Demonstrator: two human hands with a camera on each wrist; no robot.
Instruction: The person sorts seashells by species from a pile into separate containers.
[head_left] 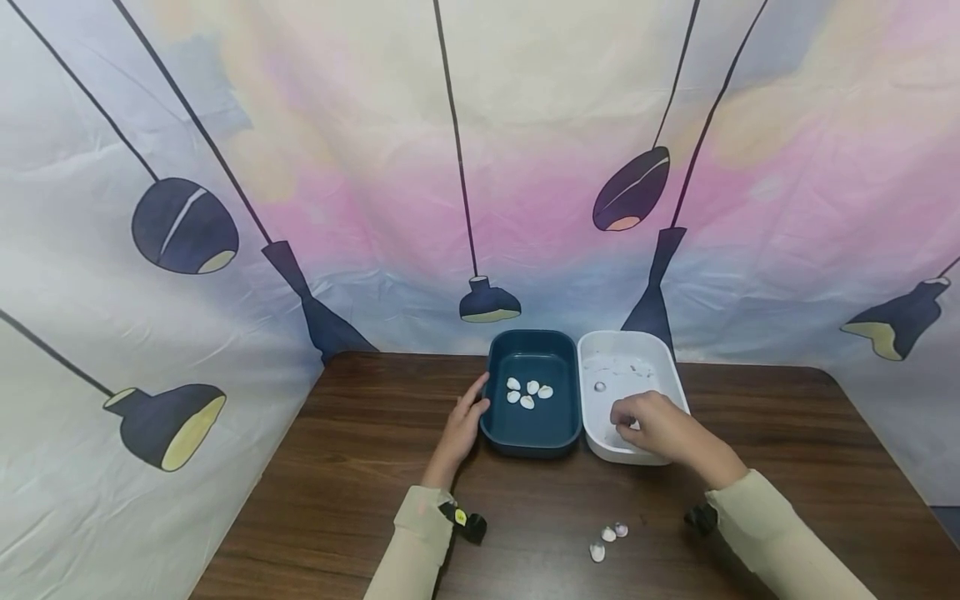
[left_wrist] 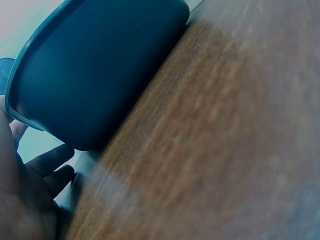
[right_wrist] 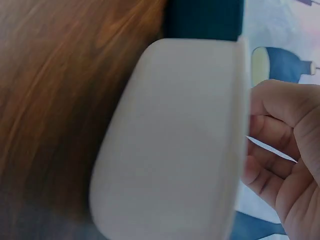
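Small white rounded shells [head_left: 528, 402] look light, brittle; pinch edges gently. Right hand [head_left: 654, 421]: fingers curled, hold unclear; left hand [head_left: 460, 425]: fingers apart.

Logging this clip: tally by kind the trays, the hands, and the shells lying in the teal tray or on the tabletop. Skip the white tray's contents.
Trays: 2 (teal tray, white tray)
Hands: 2 (left hand, right hand)
Shells: 8 (5 in the teal tray, 3 on the tabletop)
Total: 12
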